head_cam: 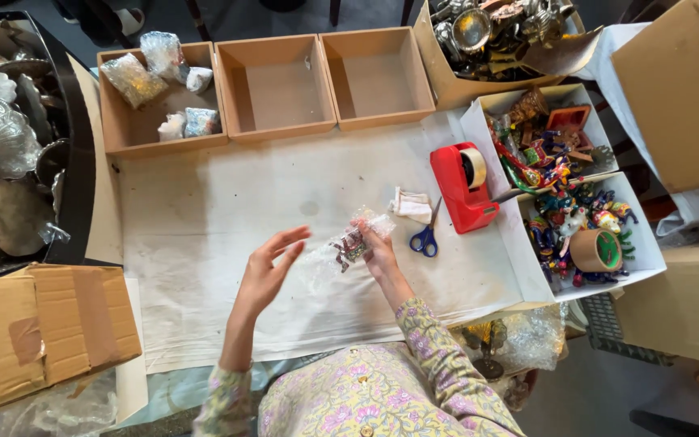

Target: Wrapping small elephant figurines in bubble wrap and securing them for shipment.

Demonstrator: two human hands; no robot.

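My right hand (377, 249) grips a small colourful figurine wrapped in clear bubble wrap (355, 239) above the white cloth (204, 243) on the table. My left hand (270, 271) hovers open just to the left, fingers spread, touching or close to the loose edge of the wrap. Blue-handled scissors (425, 237) lie right of my right hand, next to a red tape dispenser (463, 186) and a folded bit of white paper (411, 205).
Three shallow brown boxes line the far edge; the left box (123, 129) holds wrapped parcels, the other two (277, 85) (378, 77) hold nothing. White trays (637, 235) of colourful figurines and a tape roll (597, 250) sit right. Metal ware (2, 137) left, cardboard box (42, 324) near left.
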